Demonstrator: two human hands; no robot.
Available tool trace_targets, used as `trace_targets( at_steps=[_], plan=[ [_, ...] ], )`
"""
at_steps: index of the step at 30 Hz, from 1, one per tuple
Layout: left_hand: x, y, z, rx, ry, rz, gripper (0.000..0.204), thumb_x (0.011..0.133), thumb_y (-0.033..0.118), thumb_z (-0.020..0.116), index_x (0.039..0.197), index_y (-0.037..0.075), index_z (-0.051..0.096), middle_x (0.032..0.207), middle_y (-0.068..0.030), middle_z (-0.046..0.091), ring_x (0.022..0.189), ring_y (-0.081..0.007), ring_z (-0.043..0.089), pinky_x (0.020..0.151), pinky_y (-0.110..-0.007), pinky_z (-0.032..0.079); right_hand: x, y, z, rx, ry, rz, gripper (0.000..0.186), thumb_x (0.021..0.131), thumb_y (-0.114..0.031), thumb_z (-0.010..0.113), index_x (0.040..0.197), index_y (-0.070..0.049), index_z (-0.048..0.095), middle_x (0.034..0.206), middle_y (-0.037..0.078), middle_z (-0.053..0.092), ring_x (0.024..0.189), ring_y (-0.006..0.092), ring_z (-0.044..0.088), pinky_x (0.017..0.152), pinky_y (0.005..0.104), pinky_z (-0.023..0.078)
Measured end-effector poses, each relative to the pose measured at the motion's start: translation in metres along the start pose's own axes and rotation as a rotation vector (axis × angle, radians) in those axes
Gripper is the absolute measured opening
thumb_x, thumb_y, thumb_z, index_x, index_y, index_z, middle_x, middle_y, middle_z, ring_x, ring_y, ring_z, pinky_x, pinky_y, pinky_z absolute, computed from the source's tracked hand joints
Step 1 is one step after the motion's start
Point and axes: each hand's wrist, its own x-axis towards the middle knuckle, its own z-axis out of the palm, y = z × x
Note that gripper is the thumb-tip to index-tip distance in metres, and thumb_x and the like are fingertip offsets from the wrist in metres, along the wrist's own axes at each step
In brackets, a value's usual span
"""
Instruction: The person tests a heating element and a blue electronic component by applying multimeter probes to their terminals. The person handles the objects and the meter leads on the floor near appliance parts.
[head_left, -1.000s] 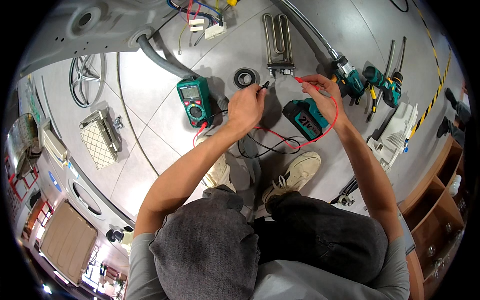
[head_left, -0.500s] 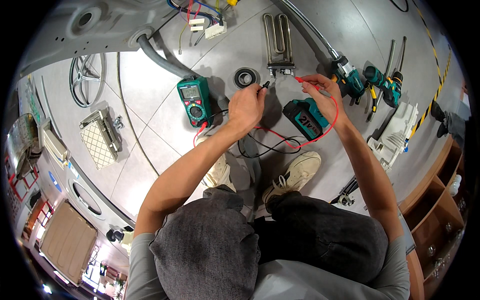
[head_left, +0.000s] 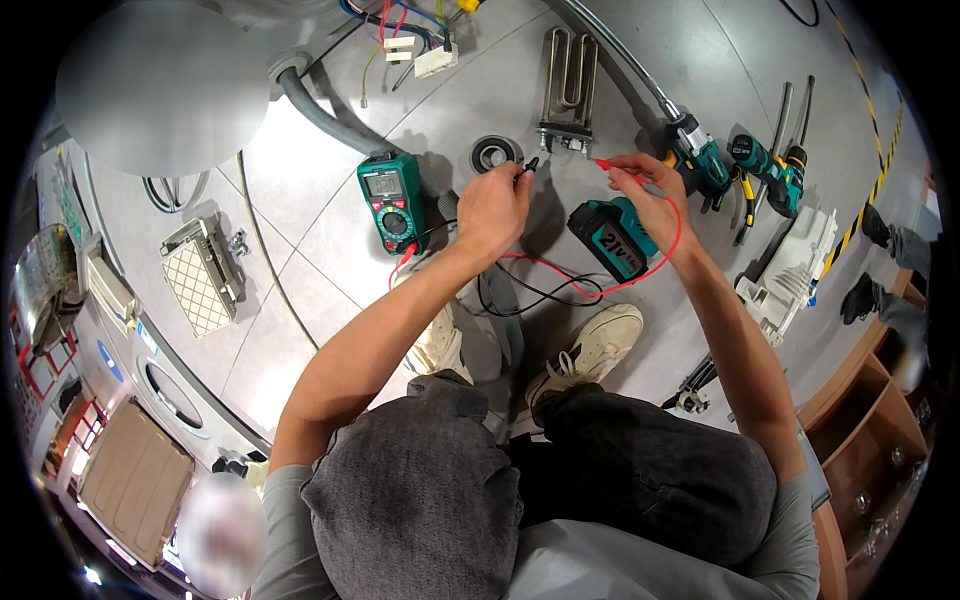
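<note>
My left hand (head_left: 492, 212) is closed around a black test probe (head_left: 531, 165), its tip pointing up and right. In my right hand (head_left: 650, 196) is a red test probe (head_left: 607, 166), pinched by the fingers and aimed left. Just beyond both tips lies a looped metal heating element (head_left: 569, 90), its terminal end toward me. Both tips appear slightly apart from the terminals. Left of my left hand, a green multimeter (head_left: 391, 205) lies face up with its display lit, and the probe leads run to it. A black-rimmed ring, like a bearing (head_left: 485, 146), is partly behind my left hand.
A cordless impact wrench (head_left: 705, 165) with a large battery pack (head_left: 610, 240) lies by my right hand; a drill (head_left: 775, 172) is farther right. A grey hose (head_left: 325, 118) and wiring connectors (head_left: 435, 60) lie ahead. Another person's feet (head_left: 860, 298) stand at right.
The heating element has shifted slightly right. My hands keep nearly the same place, still holding the probes. More of the other person's legs shows at right.
</note>
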Motion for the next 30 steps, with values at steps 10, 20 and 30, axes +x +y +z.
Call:
trace_targets(
  at_steps=[10,20,30],
  plan=[
    [0.001,0.001,0.001,0.008,0.007,-0.002,0.027,0.093,0.027,0.055,0.092,0.002,0.066,0.079,-0.0197,0.066,0.078,-0.0416,0.063,0.069,-0.050,0.048,-0.002,-0.001,0.000,0.031,0.016,-0.011,0.023,0.088,-0.017,0.062,0.100,0.002,0.065,0.088,0.007,0.068,0.082,0.0121,0.062,0.077,0.0265,0.049],
    [-0.042,0.020,-0.023,-0.660,-0.130,-0.064,0.022,0.093,0.019,0.064,0.098,-0.003,0.064,0.070,0.0008,0.052,0.057,-0.0082,0.044,0.053,-0.025,0.037,-0.032,-0.060,0.033,-0.348,-0.090,-0.494,0.016,0.091,-0.016,0.060,0.093,0.001,0.062,0.084,0.011,0.054,0.074,0.0256,0.054,0.070,0.0328,0.045],
    [-0.064,0.028,-0.062,-0.646,-0.234,0.079,0.023,0.093,0.014,0.063,0.108,-0.004,0.064,0.090,-0.0053,0.062,0.079,-0.0094,0.058,0.070,-0.025,0.048,-0.043,-0.069,0.050,0.091,-0.512,0.069,0.025,0.094,-0.023,0.058,0.089,0.002,0.059,0.080,0.004,0.060,0.078,0.0103,0.054,0.070,0.0299,0.045]
  ],
)
